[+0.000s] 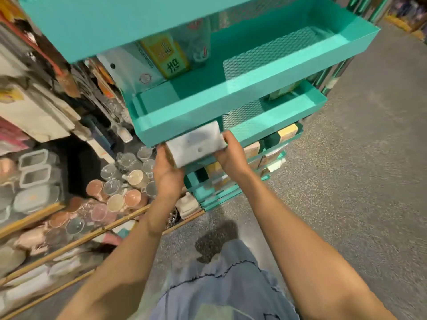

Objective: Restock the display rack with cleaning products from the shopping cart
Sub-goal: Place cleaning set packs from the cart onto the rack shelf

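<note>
A teal metal display rack (231,105) with several tray shelves stands in front of me. Both hands hold a pale grey-white packet (196,146) just below the front lip of a middle shelf. My left hand (167,172) grips its left end, my right hand (231,153) grips its right end. A yellow box (165,55) and clear-wrapped packs lean at the back left of the upper shelf. Lower shelves hold yellow and green sponge packs (286,132). The shopping cart is out of view.
To the left, a low shelf with wooden edges (69,243) carries cups, glasses (120,181) and lidded plastic containers (37,181). Grey speckled floor (346,181) spreads to the right of the rack. My blue skirt (221,285) fills the bottom centre.
</note>
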Tool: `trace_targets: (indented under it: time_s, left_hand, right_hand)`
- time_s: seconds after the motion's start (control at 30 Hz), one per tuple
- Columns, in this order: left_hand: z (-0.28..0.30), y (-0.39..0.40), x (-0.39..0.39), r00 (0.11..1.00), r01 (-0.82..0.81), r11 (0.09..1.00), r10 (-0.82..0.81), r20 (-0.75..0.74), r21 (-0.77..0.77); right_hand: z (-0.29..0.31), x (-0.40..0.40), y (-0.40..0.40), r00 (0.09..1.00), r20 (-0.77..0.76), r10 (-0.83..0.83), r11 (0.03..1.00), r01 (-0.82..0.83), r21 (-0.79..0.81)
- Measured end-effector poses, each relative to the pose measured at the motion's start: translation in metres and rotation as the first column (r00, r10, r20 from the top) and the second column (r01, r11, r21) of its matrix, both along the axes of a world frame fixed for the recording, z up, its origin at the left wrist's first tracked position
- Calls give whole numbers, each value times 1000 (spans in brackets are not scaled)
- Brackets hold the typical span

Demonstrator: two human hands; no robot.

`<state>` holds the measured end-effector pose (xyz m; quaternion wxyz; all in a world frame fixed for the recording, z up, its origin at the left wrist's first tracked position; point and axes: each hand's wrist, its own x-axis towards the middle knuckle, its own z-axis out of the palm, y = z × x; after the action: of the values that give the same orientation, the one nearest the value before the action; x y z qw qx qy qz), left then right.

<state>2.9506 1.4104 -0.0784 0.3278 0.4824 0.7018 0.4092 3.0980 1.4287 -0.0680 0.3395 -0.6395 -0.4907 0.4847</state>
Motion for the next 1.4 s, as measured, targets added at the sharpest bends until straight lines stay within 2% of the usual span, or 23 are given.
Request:
trace_targets:
  time_s: [0.17,0.3,0.43,0.67,0.77,0.87,0.93,1.13,1.2,1.27,1.33,1.4]
  left_hand:
    - [-12,0,-7,992,4,1000,0,-126,31]
    - [-30,0,-11,997,1,999,1,-75,33]
    - [-46,11,-17,995,-30,1000,30,-97,-2]
    - [-59,25,-16,987,-128,991,124,-106,-32]
    - [-59,30,-14,971,-183,983,175,-165,-33]
    - [-56,33,-10,973,-203,979,201,-110,-6]
    - [-58,35,-10,961,-233,972,232,-151,10]
    - [-65,40,-18,920,-312,949,288,-266,-48]
    - [-64,40,-19,914,-310,948,276,-299,-74]
    - [-57,34,-18,905,-318,942,267,-332,-109]
    - [-48,18,-16,919,-310,946,273,-285,-93]
    - [-37,-9,-7,951,-206,978,194,-239,-23]
  right_hand:
    - [-23,-17,15,997,68,26,1000,-25,-8]
    - [-37,-19,19,995,79,59,998,-57,-24]
    - [-43,-20,29,994,83,67,997,-70,31]
    - [-63,-29,47,998,56,-16,996,11,90]
    - [-70,-35,50,996,42,-82,989,76,130]
    - [-72,-36,56,993,84,-86,983,71,169]
    - [-70,-38,58,991,99,-87,980,68,185]
    - [-69,-44,55,992,10,-124,976,121,180]
    - [-65,-42,56,993,7,-115,984,113,140]
    - [-57,-40,50,994,73,-84,990,75,121]
    - [-46,-36,34,990,125,-70,994,60,88]
    - [-34,-28,5,984,121,-130,989,122,79]
